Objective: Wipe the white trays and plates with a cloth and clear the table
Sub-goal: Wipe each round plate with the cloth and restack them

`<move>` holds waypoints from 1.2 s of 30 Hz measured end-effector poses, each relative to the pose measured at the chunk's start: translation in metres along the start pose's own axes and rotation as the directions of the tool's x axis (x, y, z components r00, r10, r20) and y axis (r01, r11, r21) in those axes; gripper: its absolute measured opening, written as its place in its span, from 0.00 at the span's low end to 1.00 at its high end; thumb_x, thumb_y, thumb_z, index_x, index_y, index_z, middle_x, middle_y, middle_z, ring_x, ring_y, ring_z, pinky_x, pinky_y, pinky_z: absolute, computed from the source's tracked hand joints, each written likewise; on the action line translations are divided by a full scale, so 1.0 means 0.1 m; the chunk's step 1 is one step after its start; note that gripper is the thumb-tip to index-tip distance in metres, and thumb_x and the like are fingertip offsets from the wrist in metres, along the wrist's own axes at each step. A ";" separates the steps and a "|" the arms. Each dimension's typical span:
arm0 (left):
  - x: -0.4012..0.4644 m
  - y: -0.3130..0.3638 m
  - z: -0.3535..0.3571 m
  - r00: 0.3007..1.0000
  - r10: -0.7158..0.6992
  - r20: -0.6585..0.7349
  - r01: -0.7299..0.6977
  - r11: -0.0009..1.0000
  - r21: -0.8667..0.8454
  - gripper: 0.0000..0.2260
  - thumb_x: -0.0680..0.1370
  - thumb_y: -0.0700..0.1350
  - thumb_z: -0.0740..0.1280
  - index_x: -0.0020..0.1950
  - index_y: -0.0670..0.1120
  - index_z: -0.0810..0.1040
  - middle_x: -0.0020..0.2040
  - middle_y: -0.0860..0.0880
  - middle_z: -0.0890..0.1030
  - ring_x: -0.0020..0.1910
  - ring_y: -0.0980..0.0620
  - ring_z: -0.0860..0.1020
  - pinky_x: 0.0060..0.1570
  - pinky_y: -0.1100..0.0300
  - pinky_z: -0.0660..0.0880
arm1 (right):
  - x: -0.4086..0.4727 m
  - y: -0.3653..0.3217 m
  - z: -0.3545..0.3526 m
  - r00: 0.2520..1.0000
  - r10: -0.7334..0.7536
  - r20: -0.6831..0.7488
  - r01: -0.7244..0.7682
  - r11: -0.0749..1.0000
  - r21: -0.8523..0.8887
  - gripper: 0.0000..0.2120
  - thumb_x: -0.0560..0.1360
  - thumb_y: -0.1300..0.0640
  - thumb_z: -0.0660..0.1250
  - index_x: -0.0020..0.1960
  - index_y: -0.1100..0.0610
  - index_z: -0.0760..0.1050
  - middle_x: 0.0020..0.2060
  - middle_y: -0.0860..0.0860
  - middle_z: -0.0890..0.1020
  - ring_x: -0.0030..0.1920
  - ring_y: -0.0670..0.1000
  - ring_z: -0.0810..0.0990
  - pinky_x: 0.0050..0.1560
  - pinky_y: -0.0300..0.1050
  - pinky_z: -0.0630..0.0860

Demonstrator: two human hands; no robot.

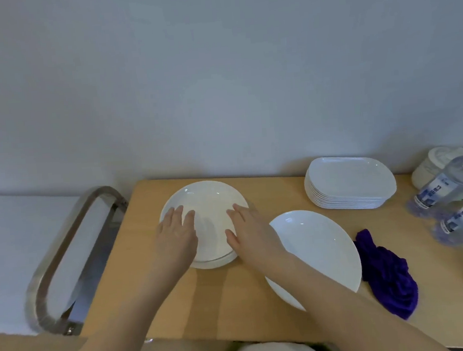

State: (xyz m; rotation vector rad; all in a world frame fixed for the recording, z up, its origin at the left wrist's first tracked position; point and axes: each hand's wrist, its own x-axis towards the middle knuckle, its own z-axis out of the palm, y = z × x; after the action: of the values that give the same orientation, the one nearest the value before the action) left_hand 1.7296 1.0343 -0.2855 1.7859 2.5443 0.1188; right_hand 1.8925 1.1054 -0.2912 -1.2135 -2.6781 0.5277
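Note:
A small stack of round white plates (207, 202) sits at the table's back left. My left hand (177, 235) lies flat on its left rim with fingers straight. My right hand (247, 233) rests on the right rim, fingers extended. A single large round white plate (319, 246) lies to the right, partly under my right forearm. At the back right stands a stack of several white rectangular trays (350, 182). A crumpled purple cloth (388, 276) lies on the table right of the large plate, untouched.
The wooden table (234, 294) ends near the bottom of the view. Several plastic water bottles (453, 194) lie at the far right beside a white container (429, 165). A metal cart handle (73, 259) stands off the table's left edge.

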 end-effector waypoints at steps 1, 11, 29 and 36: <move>0.01 -0.08 0.02 0.999 -0.032 0.028 0.032 0.999 0.021 0.22 0.80 0.42 0.57 0.74 0.44 0.61 0.75 0.42 0.60 0.75 0.43 0.57 0.69 0.49 0.60 | 0.03 -0.04 0.04 0.999 -0.020 0.026 0.020 1.000 -0.017 0.24 0.81 0.49 0.54 0.75 0.57 0.59 0.75 0.54 0.60 0.74 0.52 0.59 0.70 0.47 0.61; 0.02 -0.35 0.14 0.997 -0.056 0.059 0.056 0.998 0.016 0.26 0.79 0.39 0.59 0.76 0.44 0.55 0.73 0.42 0.60 0.72 0.43 0.59 0.65 0.54 0.67 | -0.05 -0.02 0.29 0.960 -0.217 0.175 0.245 0.956 -0.163 0.27 0.80 0.38 0.50 0.69 0.54 0.69 0.73 0.53 0.65 0.72 0.52 0.63 0.75 0.52 0.49; 0.53 -0.30 0.04 0.994 -0.108 0.004 0.107 0.992 0.060 0.14 0.79 0.39 0.55 0.64 0.41 0.67 0.58 0.43 0.71 0.56 0.45 0.72 0.54 0.58 0.70 | 0.54 0.08 0.18 0.985 0.151 -0.081 -0.165 0.964 -0.208 0.19 0.77 0.62 0.60 0.67 0.59 0.63 0.66 0.54 0.67 0.61 0.53 0.69 0.52 0.41 0.71; 0.62 -0.42 0.12 0.993 -0.118 -0.001 0.118 0.993 0.013 0.13 0.73 0.31 0.58 0.56 0.40 0.70 0.55 0.42 0.70 0.52 0.45 0.70 0.48 0.60 0.70 | 0.58 0.07 0.21 0.978 0.191 -0.088 -0.204 0.963 -0.179 0.29 0.73 0.67 0.65 0.71 0.58 0.59 0.64 0.54 0.69 0.61 0.53 0.69 0.58 0.42 0.70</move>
State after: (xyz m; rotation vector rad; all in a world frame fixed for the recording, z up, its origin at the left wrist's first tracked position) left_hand 1.6698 1.0784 -0.2994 1.6348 2.6481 0.0990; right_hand 1.8536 1.1478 -0.3134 -1.5312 -2.6110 0.2555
